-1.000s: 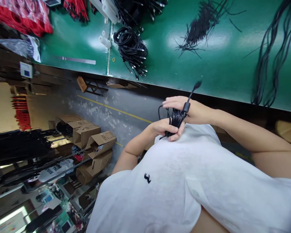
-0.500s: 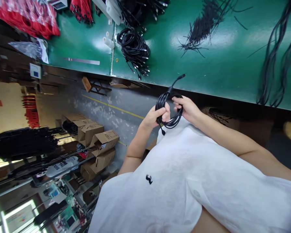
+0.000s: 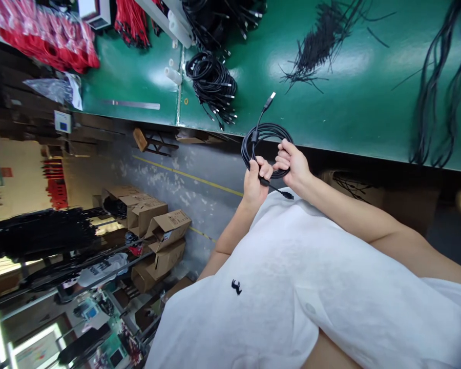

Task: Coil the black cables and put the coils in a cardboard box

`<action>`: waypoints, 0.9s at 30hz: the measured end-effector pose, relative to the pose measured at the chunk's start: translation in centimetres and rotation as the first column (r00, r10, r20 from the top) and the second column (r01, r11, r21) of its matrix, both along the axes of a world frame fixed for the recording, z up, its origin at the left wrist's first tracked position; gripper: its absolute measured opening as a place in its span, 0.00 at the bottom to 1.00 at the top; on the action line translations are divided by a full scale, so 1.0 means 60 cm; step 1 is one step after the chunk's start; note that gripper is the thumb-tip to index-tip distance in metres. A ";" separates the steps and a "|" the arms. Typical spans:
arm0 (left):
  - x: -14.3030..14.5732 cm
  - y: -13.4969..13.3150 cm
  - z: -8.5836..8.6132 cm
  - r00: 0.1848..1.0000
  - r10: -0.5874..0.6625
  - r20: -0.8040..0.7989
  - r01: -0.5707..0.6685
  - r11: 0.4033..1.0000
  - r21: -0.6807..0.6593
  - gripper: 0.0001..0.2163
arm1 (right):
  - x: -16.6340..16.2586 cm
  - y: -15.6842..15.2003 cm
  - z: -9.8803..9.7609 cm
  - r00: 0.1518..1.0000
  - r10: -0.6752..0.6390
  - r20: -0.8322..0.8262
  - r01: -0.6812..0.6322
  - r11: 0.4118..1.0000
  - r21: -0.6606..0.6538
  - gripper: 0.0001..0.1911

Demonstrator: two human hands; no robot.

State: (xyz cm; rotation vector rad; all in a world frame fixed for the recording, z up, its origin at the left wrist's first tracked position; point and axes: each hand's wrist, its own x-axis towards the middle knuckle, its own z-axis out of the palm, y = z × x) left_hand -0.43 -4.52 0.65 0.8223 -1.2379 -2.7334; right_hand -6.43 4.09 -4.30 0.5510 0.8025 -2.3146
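A coiled black USB cable is held up just off the near edge of the green table. My left hand is closed around the left side of the coil. My right hand grips the coil's right side with curled fingers. One end with a pale metal USB plug sticks up above the loops, over the table. The other end, a dark plug, hangs down by the white shirt. A tie or sleeve crosses the upper left of the coil; I cannot tell which.
On the green table lie a bundle of coiled black cables, a heap of short black ties and long black cables at the right. Red bagged cables and a steel ruler are to the left. Cardboard boxes stand on the floor.
The coil has turned and opened into a rounder, face-on ring. Its upper plug now points up with metal showing, and the lower plug swung right. My left hand moved slightly right.
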 end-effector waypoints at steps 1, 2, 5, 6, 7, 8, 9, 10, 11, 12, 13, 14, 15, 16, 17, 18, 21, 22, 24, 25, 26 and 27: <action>0.002 -0.002 0.000 1.000 -0.007 -0.020 0.007 1.000 0.023 0.18 | -0.003 0.004 -0.004 0.999 0.039 -0.019 -0.039 0.999 0.010 0.23; 0.003 -0.006 0.001 0.999 -0.029 -0.021 0.030 0.999 0.045 0.19 | -0.007 0.011 -0.008 0.995 0.091 -0.048 -0.090 0.995 0.033 0.23; 0.009 -0.020 0.009 0.983 -0.168 0.072 0.159 0.980 0.122 0.22 | -0.027 0.037 -0.015 0.918 0.280 -0.281 -0.202 0.939 0.277 0.19; 0.012 -0.024 0.012 0.967 -0.227 0.117 0.209 0.966 0.152 0.22 | -0.038 0.048 -0.014 0.842 0.366 -0.397 -0.199 0.894 0.401 0.19; 0.014 -0.027 0.014 0.946 -0.284 0.155 0.255 0.950 0.181 0.23 | -0.049 0.057 -0.010 0.729 0.465 -0.503 -0.174 0.836 0.521 0.20; 0.016 -0.029 0.016 0.926 -0.332 0.180 0.294 0.933 0.207 0.24 | -0.061 0.066 -0.005 0.585 0.567 -0.580 -0.133 0.772 0.621 0.19; 0.017 -0.031 0.018 0.907 -0.374 0.196 0.328 0.916 0.230 0.25 | -0.072 0.074 0.003 0.430 0.658 -0.619 -0.087 0.712 0.696 0.18; 0.018 -0.031 0.019 0.891 -0.405 0.206 0.353 0.902 0.248 0.25 | -0.081 0.081 0.012 0.284 0.725 -0.628 -0.042 0.664 0.747 0.17; 0.018 -0.031 0.021 0.879 -0.426 0.215 0.368 0.892 0.262 0.26 | -0.088 0.087 0.021 0.168 0.767 -0.619 0.003 0.628 0.778 0.15; 0.018 -0.032 0.023 0.870 -0.439 0.225 0.376 0.885 0.273 0.28 | -0.093 0.092 0.030 0.082 0.794 -0.603 0.041 0.602 0.798 0.15; 0.017 -0.032 0.025 0.864 -0.445 0.236 0.378 0.882 0.281 0.29 | -0.096 0.096 0.037 0.028 0.809 -0.588 0.069 0.585 0.808 0.15; 0.016 -0.033 0.028 0.859 -0.449 0.248 0.377 0.880 0.287 0.29 | -0.096 0.100 0.043 -0.002 0.814 -0.582 0.086 0.580 0.810 0.16; 0.015 -0.034 0.030 0.856 -0.451 0.254 0.378 0.880 0.289 0.29 | -0.096 0.102 0.048 -0.019 0.812 -0.584 0.091 0.583 0.807 0.17; 0.014 -0.036 0.033 0.854 -0.455 0.253 0.382 0.878 0.288 0.28 | -0.095 0.105 0.051 -0.029 0.805 -0.592 0.088 0.592 0.801 0.18; 0.014 -0.039 0.036 0.852 -0.462 0.245 0.392 0.875 0.285 0.27 | -0.093 0.107 0.053 -0.036 0.797 -0.603 0.079 0.604 0.793 0.19; 0.014 -0.042 0.038 0.851 -0.473 0.228 0.409 0.869 0.279 0.26 | -0.092 0.108 0.054 -0.043 0.788 -0.615 0.064 0.616 0.785 0.20; 0.016 -0.055 0.041 0.836 -0.533 0.134 0.494 0.836 0.239 0.20 | -0.090 0.108 0.053 -0.053 0.774 -0.630 0.008 0.632 0.775 0.20; 0.016 -0.059 0.042 0.822 -0.561 0.098 0.532 0.818 0.218 0.17 | -0.091 0.107 0.052 -0.050 0.776 -0.629 -0.010 0.629 0.777 0.20; 0.014 -0.068 0.044 0.777 -0.629 0.038 0.616 0.771 0.161 0.16 | -0.092 0.105 0.052 -0.035 0.774 -0.632 -0.039 0.631 0.775 0.19; 0.010 -0.071 0.045 0.750 -0.661 0.024 0.653 0.746 0.131 0.18 | -0.092 0.105 0.053 -0.024 0.768 -0.640 -0.045 0.639 0.768 0.20; 0.006 -0.073 0.047 0.726 -0.688 0.020 0.683 0.724 0.103 0.20 | -0.092 0.106 0.056 -0.011 0.757 -0.653 -0.045 0.652 0.757 0.21; 0.001 -0.073 0.049 0.708 -0.705 0.026 0.702 0.708 0.074 0.22 | -0.091 0.108 0.059 0.006 0.744 -0.669 -0.034 0.668 0.743 0.21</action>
